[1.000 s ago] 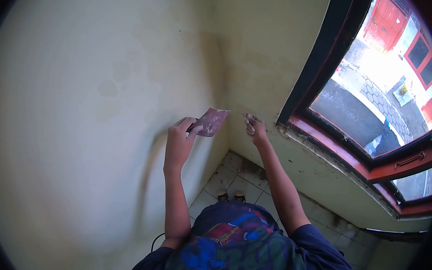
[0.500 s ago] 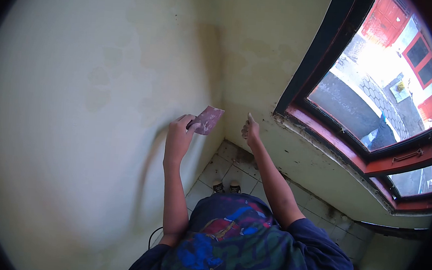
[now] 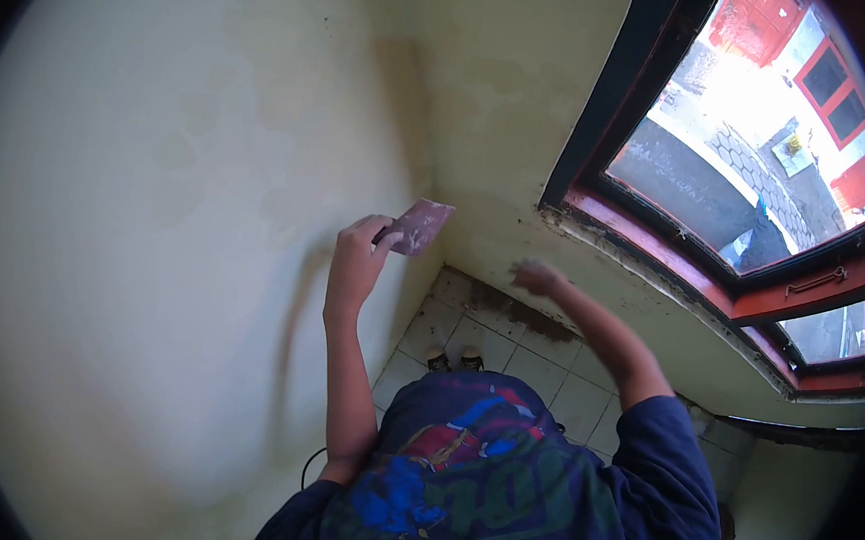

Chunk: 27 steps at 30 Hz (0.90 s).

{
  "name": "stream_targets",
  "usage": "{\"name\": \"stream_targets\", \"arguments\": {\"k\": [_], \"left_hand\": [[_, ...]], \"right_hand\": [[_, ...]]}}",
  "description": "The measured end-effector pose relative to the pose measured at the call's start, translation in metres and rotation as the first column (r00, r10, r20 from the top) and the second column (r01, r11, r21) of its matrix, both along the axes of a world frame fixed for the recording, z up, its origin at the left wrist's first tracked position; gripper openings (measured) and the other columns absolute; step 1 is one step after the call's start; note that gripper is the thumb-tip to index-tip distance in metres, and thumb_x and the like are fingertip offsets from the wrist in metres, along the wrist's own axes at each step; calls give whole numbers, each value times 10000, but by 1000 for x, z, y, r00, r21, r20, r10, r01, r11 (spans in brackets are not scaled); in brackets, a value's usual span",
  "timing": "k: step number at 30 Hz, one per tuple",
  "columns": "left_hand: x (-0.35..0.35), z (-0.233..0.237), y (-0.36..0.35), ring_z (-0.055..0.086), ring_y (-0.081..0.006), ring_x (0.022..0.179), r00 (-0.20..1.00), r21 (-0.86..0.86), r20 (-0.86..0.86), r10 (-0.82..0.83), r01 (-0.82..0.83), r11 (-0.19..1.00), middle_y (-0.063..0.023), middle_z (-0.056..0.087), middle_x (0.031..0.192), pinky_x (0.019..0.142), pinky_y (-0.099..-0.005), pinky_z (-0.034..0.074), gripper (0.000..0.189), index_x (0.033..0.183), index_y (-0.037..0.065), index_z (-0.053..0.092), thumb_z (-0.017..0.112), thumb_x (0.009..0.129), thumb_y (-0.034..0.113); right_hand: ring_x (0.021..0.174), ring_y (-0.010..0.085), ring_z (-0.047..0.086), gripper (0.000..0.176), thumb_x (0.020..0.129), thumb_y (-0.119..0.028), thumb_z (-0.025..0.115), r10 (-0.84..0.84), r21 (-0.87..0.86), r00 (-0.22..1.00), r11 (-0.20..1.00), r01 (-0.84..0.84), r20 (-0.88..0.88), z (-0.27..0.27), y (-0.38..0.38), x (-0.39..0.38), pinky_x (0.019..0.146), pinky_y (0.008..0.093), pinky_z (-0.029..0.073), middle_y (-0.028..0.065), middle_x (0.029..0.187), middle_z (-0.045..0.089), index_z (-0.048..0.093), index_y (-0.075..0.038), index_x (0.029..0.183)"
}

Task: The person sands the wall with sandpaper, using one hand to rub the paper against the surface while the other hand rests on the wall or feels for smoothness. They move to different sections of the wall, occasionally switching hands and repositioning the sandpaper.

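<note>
My left hand (image 3: 362, 250) is closed on a flat reddish-brown piece (image 3: 421, 227) with straight edges and whitish smears. Its grip end is dark and partly covered by my fingers and thumb. The piece points toward the room corner, close beside the pale left wall (image 3: 193, 253). On the other side, my right hand (image 3: 538, 277) is raised in front of the wall under the window, away from the piece. Motion blur smears its fingers, and nothing clear shows in them.
A red-and-dark window frame (image 3: 647, 220) is at the right, its lower edge rough and chipped. Below, white floor tiles (image 3: 536, 373) meet the wall along a dirty strip (image 3: 510, 311). My shoes (image 3: 454, 360) stand near the corner. A thin dark cord (image 3: 306, 467) curves beside my left arm.
My right hand has swung right and slightly down, its elbow bending outward. My left hand keeps the reddish-brown piece nearly in place. The view has shifted slightly.
</note>
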<state>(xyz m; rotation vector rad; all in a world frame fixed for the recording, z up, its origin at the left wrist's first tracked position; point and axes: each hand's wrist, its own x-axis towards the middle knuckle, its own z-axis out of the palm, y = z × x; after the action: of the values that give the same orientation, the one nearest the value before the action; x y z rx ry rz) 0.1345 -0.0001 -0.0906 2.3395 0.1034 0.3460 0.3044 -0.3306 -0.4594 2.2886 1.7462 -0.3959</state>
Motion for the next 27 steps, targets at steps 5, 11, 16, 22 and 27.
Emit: {"name": "stream_targets", "arguments": {"k": [5,11,16,22,27], "left_hand": [[9,-4,4,661,-343,781,1000,-26,-2,-9,9,1000,-193,688,906,731,-411,510,153,987,-62,652,687,899,58],[13,-1,-1,663,-325,758,999,-45,42,15,-13,999,-197,687,889,717,-405,513,163,987,-66,648,695,898,62],[11,4,-2,654,-307,744,999,-37,-6,36,-36,999,-191,686,882,716,-392,511,163,988,-67,646,693,900,61],[10,2,-2,651,-295,746,997,-27,-30,72,-73,997,-183,683,872,721,-391,510,162,992,-66,647,692,903,62],[8,-7,-2,592,-254,696,997,-65,21,73,-71,995,-169,657,820,684,-372,486,174,972,-63,645,713,890,75]], "right_hand": [[859,254,735,246,903,-196,664,-606,222,725,697,682,-327,121,76,-52,733,429,582,182,971,718,691,-92,1124],[686,142,674,201,981,-147,653,468,-143,-84,-91,986,-879,193,111,-38,581,279,529,133,841,683,645,54,983],[718,155,673,136,995,-98,623,458,-150,-132,-4,989,-879,192,90,-23,661,267,551,94,857,692,643,36,986],[892,223,715,166,1025,-79,550,526,-32,-76,92,995,-847,243,87,-46,835,325,592,164,1001,703,627,55,1083],[1145,339,668,326,1055,-89,468,432,92,10,169,981,-902,267,92,-59,1036,428,536,246,1223,660,564,103,1300]]}}
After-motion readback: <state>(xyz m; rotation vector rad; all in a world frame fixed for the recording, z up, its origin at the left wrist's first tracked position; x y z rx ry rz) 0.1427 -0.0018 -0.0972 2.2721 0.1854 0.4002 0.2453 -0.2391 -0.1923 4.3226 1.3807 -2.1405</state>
